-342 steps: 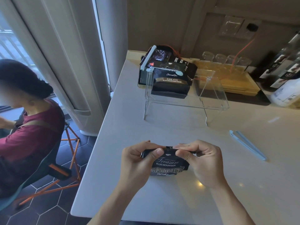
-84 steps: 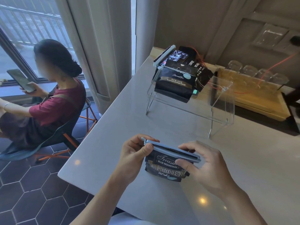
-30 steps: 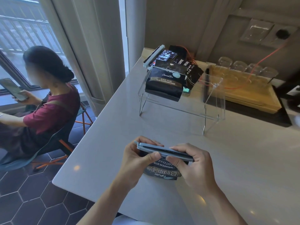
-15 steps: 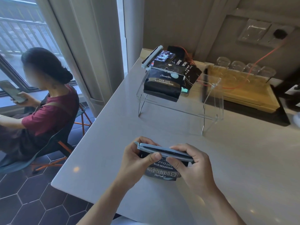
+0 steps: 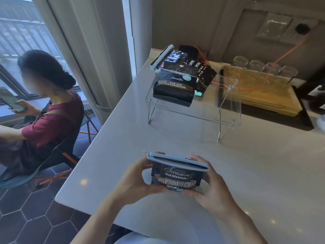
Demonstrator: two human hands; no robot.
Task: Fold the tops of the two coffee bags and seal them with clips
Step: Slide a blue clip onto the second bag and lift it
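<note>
A black coffee bag (image 5: pixel 175 177) with "Treasure Blue Mountain" lettering stands upright near the table's front edge. A light blue clip (image 5: pixel 176 161) runs along its folded top. My left hand (image 5: pixel 137 178) grips the bag's left side, my right hand (image 5: pixel 210 186) its right side and bottom corner. A second black coffee bag (image 5: pixel 174 88) lies on the clear acrylic stand (image 5: pixel 226 110) farther back, with a pale clip (image 5: pixel 161 58) across its top end.
The white table (image 5: pixel 263 173) ends just left of my hands. A wooden tray (image 5: pixel 274 101) with upturned glasses sits at the back right, an orange cable above it. A seated person (image 5: pixel 40 106) holding a phone is on the left beside the window.
My hands slid from the clip down to the bag's sides, and the bag now stands more upright with its label showing. The clip stays on the folded top.
</note>
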